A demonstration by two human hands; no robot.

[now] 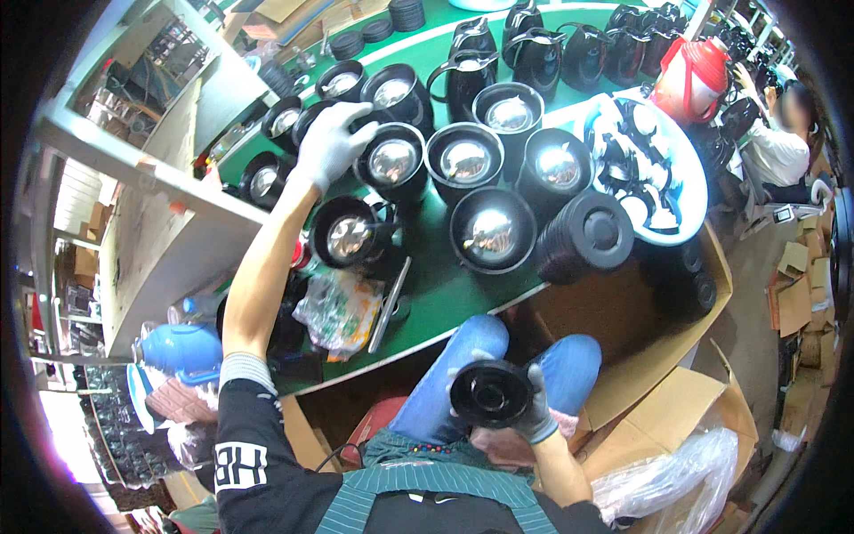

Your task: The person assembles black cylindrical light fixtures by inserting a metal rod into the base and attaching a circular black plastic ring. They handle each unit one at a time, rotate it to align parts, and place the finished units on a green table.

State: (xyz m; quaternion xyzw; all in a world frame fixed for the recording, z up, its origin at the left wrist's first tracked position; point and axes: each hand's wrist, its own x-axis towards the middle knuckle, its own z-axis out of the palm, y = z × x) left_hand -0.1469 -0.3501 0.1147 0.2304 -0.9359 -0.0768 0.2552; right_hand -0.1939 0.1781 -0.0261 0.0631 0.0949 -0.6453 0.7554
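Note:
My left hand, in a pale work glove, reaches over a cluster of black jug bodies, its fingers apart. Just beside its fingertips is a black jug body with a shiny metal inside. Whether the glove touches that rim I cannot tell. Low over my lap, my gloved right hand grips a round black plastic part, hollow with a ring at its centre. More open jug bodies stand on the green table, including a large one at the near edge.
Right of the jugs, a stack of black ribbed discs stands by a light blue basin of black and white parts. A red vacuum jug and finished black jugs stand behind. An open carton lies by my right knee.

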